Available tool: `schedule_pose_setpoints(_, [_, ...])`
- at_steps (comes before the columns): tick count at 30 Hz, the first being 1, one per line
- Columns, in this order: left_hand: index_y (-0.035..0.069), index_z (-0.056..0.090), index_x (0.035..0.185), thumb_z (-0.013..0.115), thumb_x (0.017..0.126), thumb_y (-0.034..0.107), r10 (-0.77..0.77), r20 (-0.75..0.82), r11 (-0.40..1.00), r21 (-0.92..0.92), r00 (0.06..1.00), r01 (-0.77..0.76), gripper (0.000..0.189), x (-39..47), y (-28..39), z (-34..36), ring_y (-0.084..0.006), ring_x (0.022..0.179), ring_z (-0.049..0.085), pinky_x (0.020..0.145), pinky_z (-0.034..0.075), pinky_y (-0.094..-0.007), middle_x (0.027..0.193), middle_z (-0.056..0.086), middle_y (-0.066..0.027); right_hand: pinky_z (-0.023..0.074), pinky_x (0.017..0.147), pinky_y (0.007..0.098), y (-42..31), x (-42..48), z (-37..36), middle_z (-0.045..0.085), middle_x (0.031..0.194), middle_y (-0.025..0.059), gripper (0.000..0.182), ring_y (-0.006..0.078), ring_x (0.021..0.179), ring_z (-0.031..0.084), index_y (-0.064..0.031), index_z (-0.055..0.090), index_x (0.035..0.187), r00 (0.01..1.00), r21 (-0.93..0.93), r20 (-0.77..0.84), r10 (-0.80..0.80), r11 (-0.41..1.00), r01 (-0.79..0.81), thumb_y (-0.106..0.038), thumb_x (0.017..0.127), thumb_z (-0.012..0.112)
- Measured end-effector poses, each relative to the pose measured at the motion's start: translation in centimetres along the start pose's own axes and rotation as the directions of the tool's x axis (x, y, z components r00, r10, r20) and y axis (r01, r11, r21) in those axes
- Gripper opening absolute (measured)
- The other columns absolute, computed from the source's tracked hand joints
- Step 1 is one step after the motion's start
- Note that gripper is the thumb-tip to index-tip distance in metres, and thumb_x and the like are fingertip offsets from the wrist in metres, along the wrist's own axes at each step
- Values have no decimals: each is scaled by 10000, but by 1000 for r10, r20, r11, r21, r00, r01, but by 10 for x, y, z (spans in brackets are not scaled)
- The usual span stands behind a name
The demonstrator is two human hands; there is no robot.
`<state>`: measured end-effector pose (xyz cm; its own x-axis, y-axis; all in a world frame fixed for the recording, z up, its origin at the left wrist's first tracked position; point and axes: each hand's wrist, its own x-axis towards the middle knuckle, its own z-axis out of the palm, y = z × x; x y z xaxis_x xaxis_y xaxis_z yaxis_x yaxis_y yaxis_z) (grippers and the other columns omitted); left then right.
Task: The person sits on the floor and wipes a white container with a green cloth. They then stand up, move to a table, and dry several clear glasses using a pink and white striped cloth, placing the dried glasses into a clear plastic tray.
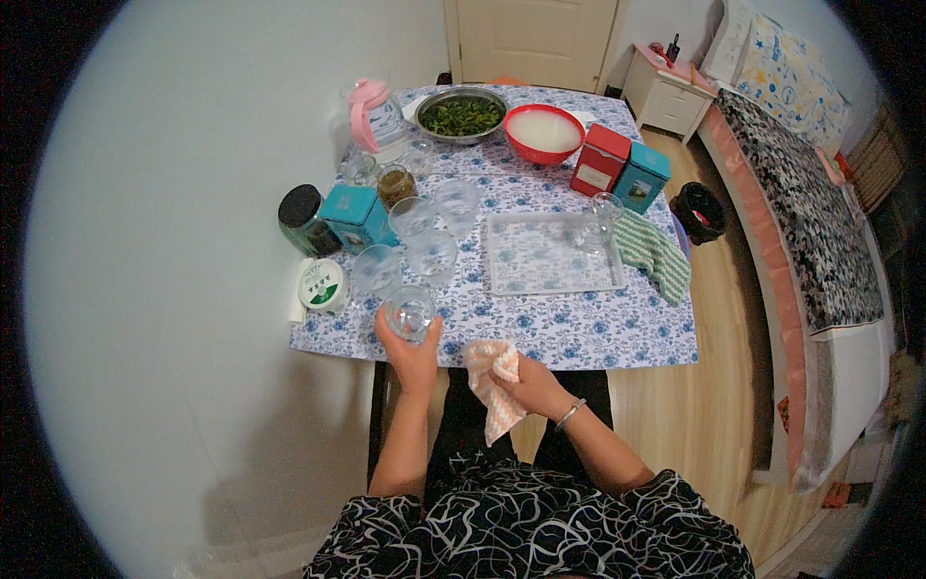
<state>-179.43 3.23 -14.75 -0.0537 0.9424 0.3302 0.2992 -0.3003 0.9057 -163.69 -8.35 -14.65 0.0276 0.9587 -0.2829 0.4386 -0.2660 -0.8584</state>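
Near the table's front edge my left hand [409, 360] grips a clear glass cup [411, 313] around its sides. My right hand [534, 387] has a peach-and-white striped cloth [494, 387] bunched in its fingers, hanging just off the edge. Beyond the held cup stand several clear ribbed cups, among them one at the front left [377, 268] and one at the back [457, 206]. A translucent plastic tray [553, 264] lies to their right. On its right end rests a clear glass vessel [595, 233], and a green-and-white striped cloth [655, 257] lies beside it.
At the back are a pink-lidded pitcher [375, 119], a metal bowl of leafy greens [463, 116] and a red bowl of whitish liquid [544, 134]. Red [600, 161] and teal [642, 177] tins stand right; another teal tin [356, 219], a black-lidded jar [307, 217] and a white tub [323, 286] stand left.
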Motion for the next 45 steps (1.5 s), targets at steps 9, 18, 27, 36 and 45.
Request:
schedule_pose_setpoints(9, [20,261,1242,724,652,110,-1,-21,999,-41,1000,0,756,14,-17,4,-250,1048,399,837,385,-359,1173,328,-140,440,771,406,8,0,1,555,1031,203,523,356,922,539,-42,463,1153,999,137,39,-6,991,0,-445,820,478])
schedule_pose_setpoints(18, [8,248,1251,714,672,142,-87,62,995,55,994,84,755,20,-10,-2,-266,1060,417,866,370,-357,1182,361,-169,431,783,404,13,-10,3,554,1033,210,548,367,932,530,-24,457,1142,995,165,87,49,984,-63,-436,787,530])
schedule_pose_setpoints(27, [7,415,1080,657,716,89,221,57,933,277,974,-228,444,-32,-2,-9,-225,893,469,729,414,-315,1041,449,-132,447,744,376,66,-14,-32,591,926,216,483,321,865,576,9,557,998,954,417,-256,154,908,-35,-430,798,517])
schedule_pose_setpoints(36, [24,473,1004,536,817,63,205,515,964,-253,833,-80,202,-3,64,133,-165,814,523,625,455,-275,945,513,-104,445,694,304,100,13,-151,614,884,105,362,183,820,570,25,566,991,637,544,-715,288,802,248,-287,807,562])
schedule_pose_setpoints(45, [-4,318,1211,441,889,279,-213,729,798,-254,650,546,446,34,87,263,-228,862,551,654,495,-321,1216,358,-147,414,592,266,93,72,-216,576,779,30,378,113,682,514,-8,585,932,707,668,-606,364,716,204,-357,787,579])
